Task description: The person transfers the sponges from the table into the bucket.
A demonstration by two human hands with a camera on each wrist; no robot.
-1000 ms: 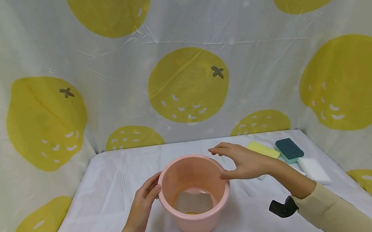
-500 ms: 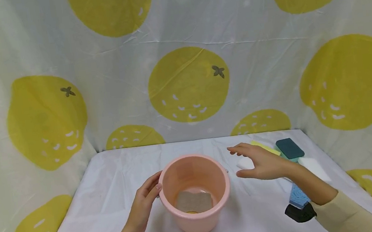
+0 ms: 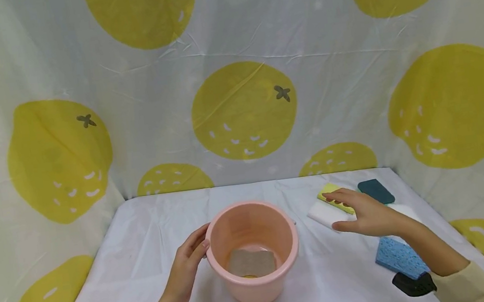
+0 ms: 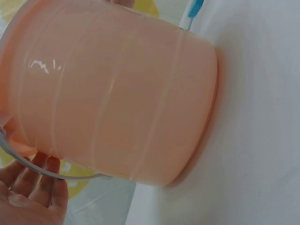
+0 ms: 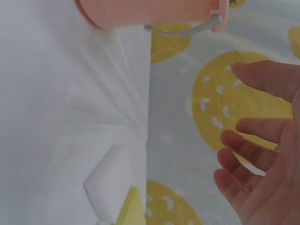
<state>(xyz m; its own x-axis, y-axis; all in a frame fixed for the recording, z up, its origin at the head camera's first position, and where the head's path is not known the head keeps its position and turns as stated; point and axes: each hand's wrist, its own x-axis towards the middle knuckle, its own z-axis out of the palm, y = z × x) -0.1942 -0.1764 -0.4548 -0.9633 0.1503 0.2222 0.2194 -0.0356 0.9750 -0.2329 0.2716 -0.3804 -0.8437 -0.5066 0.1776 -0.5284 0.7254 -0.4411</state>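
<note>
A pink bucket (image 3: pixel 257 290) with a grey wire handle (image 4: pixel 84 177) stands in the middle of the white-covered table. My left hand (image 3: pixel 185 266) holds it at the left rim, with the thumb near the edge and the fingers along the outer wall. A grey-brown sponge (image 3: pixel 252 262) lies on the bucket's bottom, a bit of yellow showing beneath it. My right hand (image 3: pixel 370 215) hovers with spread fingers, holding nothing. It is over the sponges at the right, nearest to a white sponge (image 3: pixel 328 215) and a yellow sponge (image 3: pixel 336 199).
A dark green sponge (image 3: pixel 376 191) lies at the back right, and another white block (image 3: pixel 405 212) is partly behind the right arm. Closer in is a blue sponge (image 3: pixel 399 256), partly covered by the black wrist camera (image 3: pixel 414 283). A lemon-print curtain (image 3: pixel 246 110) hangs behind the table.
My right hand has moved right, away from the bucket's right rim to above the sponges, uncovering the white and blue ones. The left hand and bucket stay put.
</note>
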